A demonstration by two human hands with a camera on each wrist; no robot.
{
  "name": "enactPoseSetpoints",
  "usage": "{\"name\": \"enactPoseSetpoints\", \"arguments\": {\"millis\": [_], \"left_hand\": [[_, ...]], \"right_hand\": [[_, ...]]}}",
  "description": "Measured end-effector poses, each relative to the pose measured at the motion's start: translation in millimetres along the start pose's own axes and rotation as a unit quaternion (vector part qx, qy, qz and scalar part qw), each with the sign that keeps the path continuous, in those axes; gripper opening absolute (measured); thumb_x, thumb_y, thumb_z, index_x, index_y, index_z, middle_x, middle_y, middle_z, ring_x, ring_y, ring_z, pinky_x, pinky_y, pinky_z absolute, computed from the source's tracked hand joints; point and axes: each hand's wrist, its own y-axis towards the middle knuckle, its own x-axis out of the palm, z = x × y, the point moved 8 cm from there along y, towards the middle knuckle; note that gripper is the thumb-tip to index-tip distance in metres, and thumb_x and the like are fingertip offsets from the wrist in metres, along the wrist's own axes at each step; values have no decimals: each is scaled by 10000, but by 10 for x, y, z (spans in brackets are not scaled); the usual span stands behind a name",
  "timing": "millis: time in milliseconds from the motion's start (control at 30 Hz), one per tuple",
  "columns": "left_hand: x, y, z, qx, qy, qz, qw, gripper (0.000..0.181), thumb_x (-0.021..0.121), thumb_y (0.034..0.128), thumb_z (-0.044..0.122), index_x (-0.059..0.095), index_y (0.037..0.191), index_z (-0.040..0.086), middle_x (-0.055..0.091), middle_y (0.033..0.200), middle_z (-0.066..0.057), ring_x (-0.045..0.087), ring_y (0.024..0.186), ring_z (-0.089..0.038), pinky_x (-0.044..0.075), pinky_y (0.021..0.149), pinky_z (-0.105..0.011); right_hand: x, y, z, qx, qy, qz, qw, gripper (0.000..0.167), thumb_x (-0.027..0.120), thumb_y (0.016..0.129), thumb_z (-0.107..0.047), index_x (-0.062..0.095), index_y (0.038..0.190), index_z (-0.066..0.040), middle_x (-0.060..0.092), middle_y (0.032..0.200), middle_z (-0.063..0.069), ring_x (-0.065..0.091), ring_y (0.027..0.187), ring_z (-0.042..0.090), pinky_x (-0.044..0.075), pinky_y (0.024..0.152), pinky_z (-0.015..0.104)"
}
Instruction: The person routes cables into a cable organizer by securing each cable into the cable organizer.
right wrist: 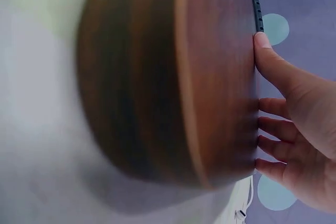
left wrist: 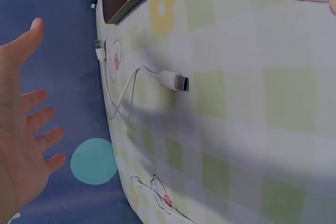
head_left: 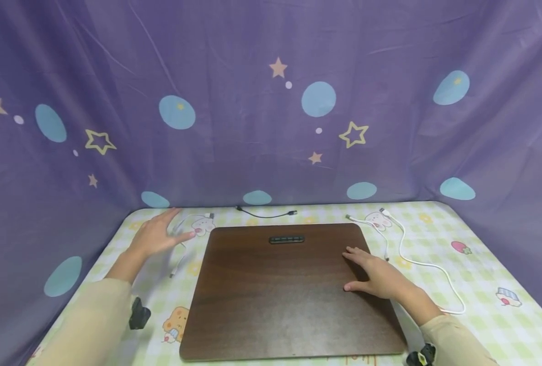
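Note:
A dark brown wooden board (head_left: 275, 290) lies on the table, with a small black slotted strip (head_left: 286, 239) near its far edge. My right hand (head_left: 376, 274) is over the board's right side, fingers spread and holding nothing; whether the fingertips touch the surface, I cannot tell. Left of the board, my left hand (head_left: 156, 236) is raised with its fingers apart and nothing in it. Nearest to it is a short white cable (left wrist: 126, 94), looped on the cloth. One end has a USB plug (left wrist: 100, 51), the other a metal-tipped plug (left wrist: 173, 81).
A short black cable (head_left: 266, 217) lies behind the board. To the right are a short white cable (head_left: 377, 227) and a longer white USB cable (head_left: 423, 264). A checked tablecloth (head_left: 476, 284) covers the table, and a purple curtain (head_left: 234, 147) hangs around it.

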Motion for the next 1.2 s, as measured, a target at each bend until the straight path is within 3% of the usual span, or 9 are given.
{"name": "enactPoseSetpoints", "arguments": {"millis": [433,967,1200], "left_hand": [[176,267,-56,67,304,-366,9988,907,556,853,635,309,1485,33,343,1515,-261,341,1355,-506,307,1090,-665],[353,490,-146,-172,345,-808,9960,938,502,864,674,271,1493,17,281,1530,-282,298,1361,-530,279,1097,-679],[380,562,-113,-89,307,-810,9962,920,515,864,660,290,1484,20,306,1522,-275,330,1345,-529,300,1093,-665]], "right_hand": [[41,-11,41,120,5,-139,9998,778,738,789,-451,489,1384,-16,438,1470,236,434,1341,432,445,1026,573],[28,12,49,110,-52,-201,9997,791,738,782,-466,486,1387,-23,437,1473,231,450,1337,414,460,1022,548],[35,19,46,128,-60,-189,9997,789,743,780,-460,487,1387,-28,440,1472,229,457,1333,409,464,1021,542]]}}
